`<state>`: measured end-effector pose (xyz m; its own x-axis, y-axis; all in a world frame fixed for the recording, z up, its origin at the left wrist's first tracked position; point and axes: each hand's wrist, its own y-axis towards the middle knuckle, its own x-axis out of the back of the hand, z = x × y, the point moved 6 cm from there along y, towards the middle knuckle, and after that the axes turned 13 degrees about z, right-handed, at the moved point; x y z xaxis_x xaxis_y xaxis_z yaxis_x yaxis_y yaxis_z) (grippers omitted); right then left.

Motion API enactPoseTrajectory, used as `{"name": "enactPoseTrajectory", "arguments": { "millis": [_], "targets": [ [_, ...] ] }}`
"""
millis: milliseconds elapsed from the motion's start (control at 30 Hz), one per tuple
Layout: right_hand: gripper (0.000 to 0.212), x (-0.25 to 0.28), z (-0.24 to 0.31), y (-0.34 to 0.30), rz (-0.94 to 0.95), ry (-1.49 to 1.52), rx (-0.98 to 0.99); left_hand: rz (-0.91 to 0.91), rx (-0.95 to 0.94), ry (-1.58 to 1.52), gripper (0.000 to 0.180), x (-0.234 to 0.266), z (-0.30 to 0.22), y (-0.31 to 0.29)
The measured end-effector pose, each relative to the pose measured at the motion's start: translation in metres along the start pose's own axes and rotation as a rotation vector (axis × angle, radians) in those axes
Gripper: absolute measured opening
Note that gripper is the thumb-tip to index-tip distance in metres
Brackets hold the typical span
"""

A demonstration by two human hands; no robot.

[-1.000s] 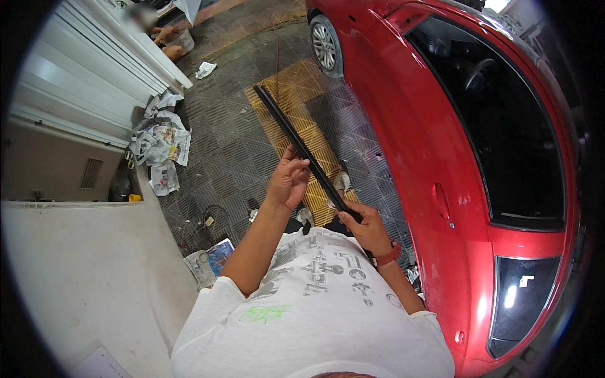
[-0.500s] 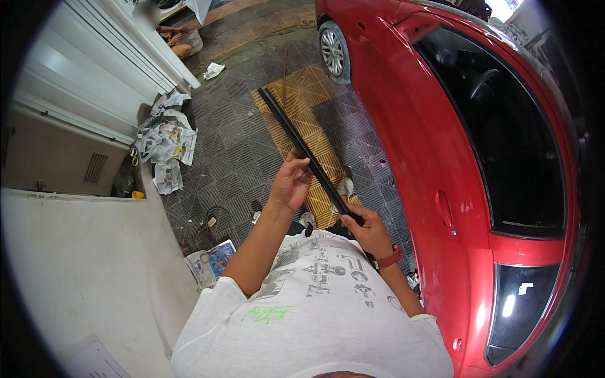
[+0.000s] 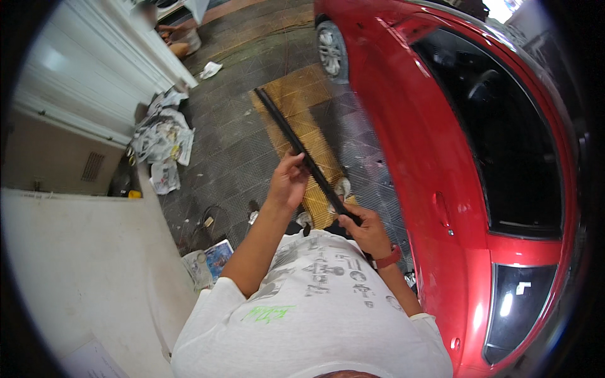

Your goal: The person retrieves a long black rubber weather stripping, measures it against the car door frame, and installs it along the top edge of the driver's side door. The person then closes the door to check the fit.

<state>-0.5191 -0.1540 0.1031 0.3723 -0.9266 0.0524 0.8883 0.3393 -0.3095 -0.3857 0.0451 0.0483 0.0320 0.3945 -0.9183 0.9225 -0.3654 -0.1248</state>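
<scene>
A long, thin black trim strip (image 3: 280, 122) slants in front of me, its far end up and to the left, its near end close to my shirt. Partway along it, my left hand (image 3: 290, 181) grips the strip, the thumb lying against its side. At the near end my right hand (image 3: 367, 230) is closed on it, with a red band round that wrist. To the right stands a red car (image 3: 422, 157), apart from the strip. Parts of the strip under my fingers are hidden.
Crumpled newspaper (image 3: 165, 142) lies by the white folding door (image 3: 94, 69) on the left. A pale wall (image 3: 82, 264) runs along my left side. More printed paper (image 3: 217, 257) lies near my left elbow. At the far left a person (image 3: 179, 41) sits low. Grey and yellow tiles (image 3: 302, 94) cover the floor.
The view has shifted slightly, so the car and floor appear a little to the left. Both hands keep their hold on the trim strip, at nearly the same slant.
</scene>
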Motion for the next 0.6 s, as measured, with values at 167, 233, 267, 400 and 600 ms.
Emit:
{"name": "enactPoseTrajectory", "arguments": {
  "millis": [167,233,267,400,600],
  "targets": [
    [0.041,0.006,-0.003,0.0,-0.024,-0.102,-0.009,0.073,0.036,0.052,0.041,-0.013,-0.001,-0.006],
    [0.043,0.007,-0.008,-0.001,-0.025,-0.129,-0.035,0.101,0.042,0.047,0.042,-0.004,-0.009,-0.01],
    [0.044,0.011,-0.015,-0.003,-0.052,-0.124,-0.03,0.116,0.055,0.031,0.041,-0.002,-0.001,-0.005],
    [0.042,0.004,-0.024,-0.002,-0.056,-0.044,0.019,-0.043,0.042,-0.037,0.038,-0.023,0.001,0.001],
    [0.034,0.002,0.01,-0.006,-0.069,0.036,-0.031,0.04,0.052,0.006,0.037,-0.013,0.002,0.004]
  ]
}}
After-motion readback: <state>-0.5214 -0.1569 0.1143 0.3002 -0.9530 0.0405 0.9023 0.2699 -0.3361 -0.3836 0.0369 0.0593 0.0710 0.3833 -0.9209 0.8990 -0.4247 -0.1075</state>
